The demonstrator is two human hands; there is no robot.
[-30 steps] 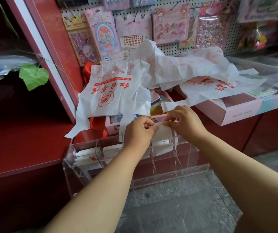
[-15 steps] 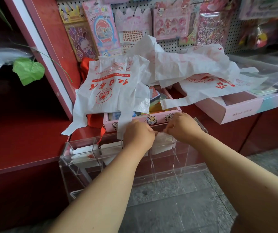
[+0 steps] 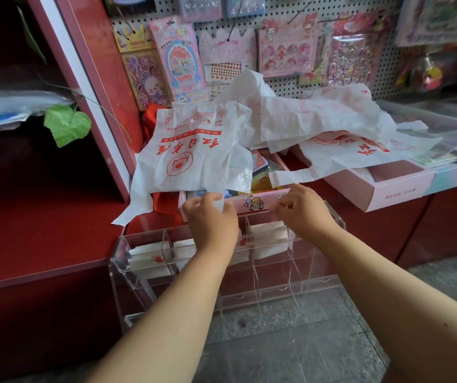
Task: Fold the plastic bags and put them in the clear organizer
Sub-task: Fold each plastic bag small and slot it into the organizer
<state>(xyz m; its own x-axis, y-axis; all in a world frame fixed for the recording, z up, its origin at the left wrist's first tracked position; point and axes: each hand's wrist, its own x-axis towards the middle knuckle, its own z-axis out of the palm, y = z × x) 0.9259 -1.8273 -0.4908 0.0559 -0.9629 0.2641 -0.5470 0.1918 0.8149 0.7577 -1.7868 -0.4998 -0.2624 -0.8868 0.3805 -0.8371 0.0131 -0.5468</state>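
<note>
both hands reach forward over the clear organizer (image 3: 315, 275), and we see them from above with bare forearms running up from the bottom of the view. our left hand (image 3: 211, 219) hovers above the middle compartments, fingers loosely curled at the hanging bottom edge of a white bag (image 3: 191, 150) with red print; we cannot tell whether it grips that edge or only touches it. our right hand (image 3: 302, 210) is near the organizer's back rim with its fingers curled inward; whether it pinches anything is too blurred to say.

the organizer sits on the edge of a red counter (image 3: 42, 230), its front overhanging a grey floor (image 3: 291, 341). folded bags (image 3: 270, 239) stand in it: white squares in the two left compartments and one in a compartment between the hands, just below the right hand.

behind the organizer, unfolded bags lie in a crumpled heap (image 3: 318, 120) over a pink box (image 3: 252, 203) of small goods and a second pink box (image 3: 393, 186) to the right. a pegboard (image 3: 285, 87) hung with sticker packs fills the wall behind. a green leaf (image 3: 67, 124) hangs at left, beside a red pillar (image 3: 97, 78).
</note>
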